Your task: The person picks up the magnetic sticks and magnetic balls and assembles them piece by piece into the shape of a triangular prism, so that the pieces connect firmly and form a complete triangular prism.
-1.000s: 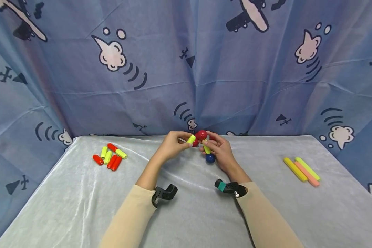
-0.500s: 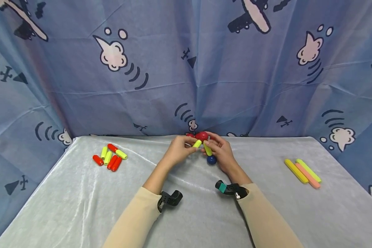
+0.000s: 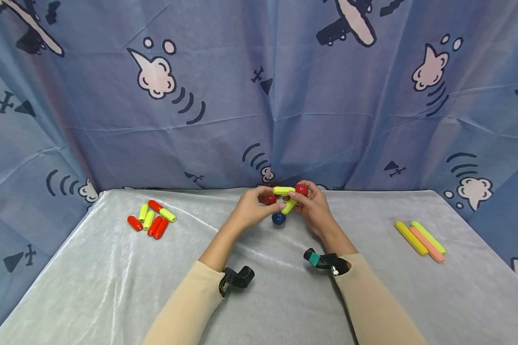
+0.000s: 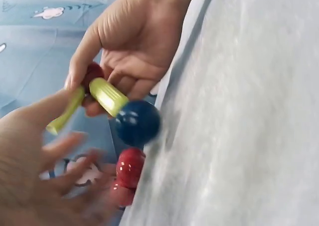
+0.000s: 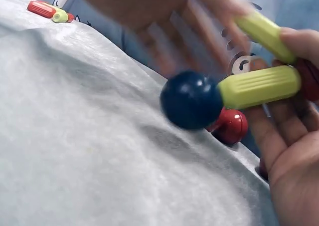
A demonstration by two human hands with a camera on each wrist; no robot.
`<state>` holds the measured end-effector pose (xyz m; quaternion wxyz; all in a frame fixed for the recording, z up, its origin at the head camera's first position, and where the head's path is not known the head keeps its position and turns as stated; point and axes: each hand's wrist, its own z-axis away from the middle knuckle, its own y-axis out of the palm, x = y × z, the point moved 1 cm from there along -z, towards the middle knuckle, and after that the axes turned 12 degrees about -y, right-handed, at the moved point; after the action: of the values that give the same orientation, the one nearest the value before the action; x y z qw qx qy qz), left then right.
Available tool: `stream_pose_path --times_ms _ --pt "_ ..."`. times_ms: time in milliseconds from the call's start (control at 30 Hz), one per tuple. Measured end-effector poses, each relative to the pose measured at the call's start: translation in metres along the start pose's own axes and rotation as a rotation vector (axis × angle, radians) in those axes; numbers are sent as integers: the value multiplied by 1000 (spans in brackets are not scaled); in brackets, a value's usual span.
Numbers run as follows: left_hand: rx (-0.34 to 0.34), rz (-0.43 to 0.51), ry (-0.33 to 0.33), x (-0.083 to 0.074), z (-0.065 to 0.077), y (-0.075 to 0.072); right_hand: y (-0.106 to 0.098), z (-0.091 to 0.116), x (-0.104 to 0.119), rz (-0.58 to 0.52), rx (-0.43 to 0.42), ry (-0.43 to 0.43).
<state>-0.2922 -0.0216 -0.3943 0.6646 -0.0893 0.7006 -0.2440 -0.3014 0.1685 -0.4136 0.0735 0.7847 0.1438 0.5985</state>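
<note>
My right hand (image 3: 317, 211) pinches a red ball (image 3: 301, 189) from which two yellow-green sticks branch. The first stick (image 3: 283, 190) points left towards my left hand (image 3: 250, 209). The second stick (image 3: 289, 206) slants down to a dark blue ball (image 3: 278, 218) at its far end. In the left wrist view, my left thumb lies by the first stick (image 4: 67, 113) while the other fingers are spread and blurred. The right wrist view shows the blue ball (image 5: 192, 100) above the cloth. More red balls (image 3: 269, 199) sit behind, partly hidden by my left hand.
Several short red sticks (image 3: 160, 228) and yellow-green sticks (image 3: 148, 220) lie at the table's left. At the right lie longer yellow (image 3: 411, 237), orange (image 3: 427, 243) and green sticks (image 3: 429, 236). A patterned blue curtain (image 3: 224, 96) hangs behind the table (image 3: 90, 278).
The stick pinched in my left hand has come up to the red ball, and my left fingers have loosened. My right hand has turned the joined pieces, swinging the blue ball leftward.
</note>
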Motion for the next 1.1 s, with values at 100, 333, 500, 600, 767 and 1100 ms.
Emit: stream_pose_path --times_ms 100,333,500,600,767,1100 --pt "113 -123 -50 6 -1 1 -1 0 -1 -46 6 -6" --pt "79 -84 -54 14 -4 -7 -13 2 -7 111 45 -64" --pt "71 -115 -31 15 -6 -11 -21 0 -12 392 59 -84" --pt "62 -164 -44 16 -6 -12 -22 0 -14 511 74 -97" --pt "-114 -190 -139 15 -6 -13 -16 2 -19 556 113 -94" --pt "-148 -333 -153 3 -31 3 -18 1 -18 627 147 -88"
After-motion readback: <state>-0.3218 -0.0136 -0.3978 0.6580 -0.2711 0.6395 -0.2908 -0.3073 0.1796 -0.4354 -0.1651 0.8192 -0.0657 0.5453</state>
